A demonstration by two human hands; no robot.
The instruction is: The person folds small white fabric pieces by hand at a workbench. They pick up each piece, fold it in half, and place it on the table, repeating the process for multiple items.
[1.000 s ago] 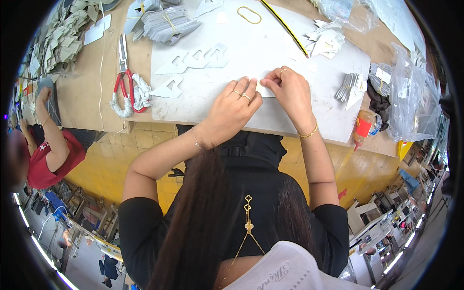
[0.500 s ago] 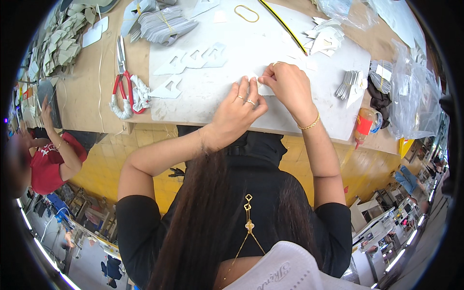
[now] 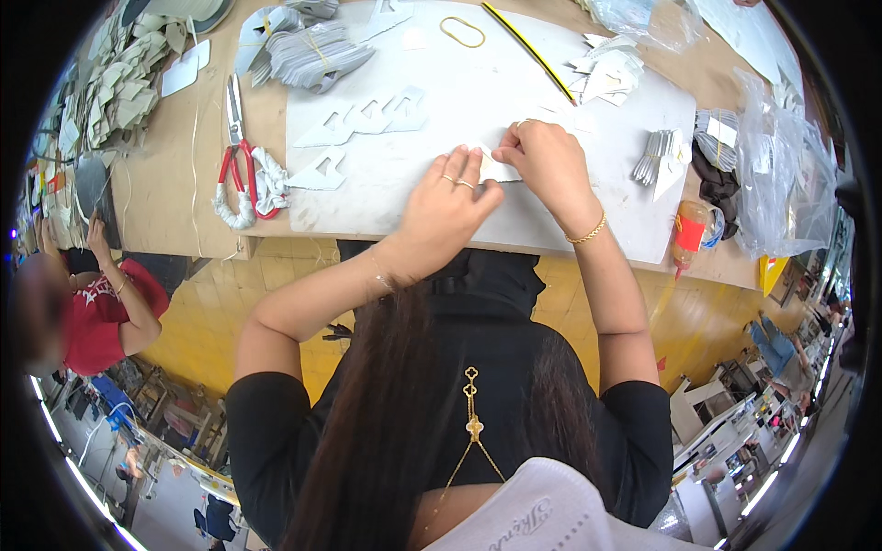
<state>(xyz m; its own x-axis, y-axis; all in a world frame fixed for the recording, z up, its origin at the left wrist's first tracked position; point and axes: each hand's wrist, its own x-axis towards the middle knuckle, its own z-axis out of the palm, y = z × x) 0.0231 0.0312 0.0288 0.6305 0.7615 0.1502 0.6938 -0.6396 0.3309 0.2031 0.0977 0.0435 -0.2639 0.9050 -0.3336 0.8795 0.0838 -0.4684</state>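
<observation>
My left hand (image 3: 447, 207) lies with its fingers stretched out, the tips pressing a small white cut piece (image 3: 497, 170) down on the grey board (image 3: 367, 207). At the right edge of that piece, my right hand (image 3: 549, 168) has thumb and forefinger pinched together. The fingers cover part of the piece. Left of my hands are a white piece with a cut-out (image 3: 318, 173) and, behind it, an overlapping row of similar pieces (image 3: 367, 119). Red-handled scissors (image 3: 241, 165), wrapped in white cloth at the grips, rest on the board's left edge.
Bundled grey pieces (image 3: 317, 57) lie at the back left. A yellow-black pencil (image 3: 528, 50), loose white pieces (image 3: 606, 69) and a rubber band (image 3: 462, 32) are at the back. To the right are a glue bottle (image 3: 689, 234) and a plastic bag (image 3: 781, 174). Another person (image 3: 115, 308) works at left.
The view has shifted slightly. My left fingers have flattened a little, and more of the white piece shows between my hands. My right hand keeps its pinch.
</observation>
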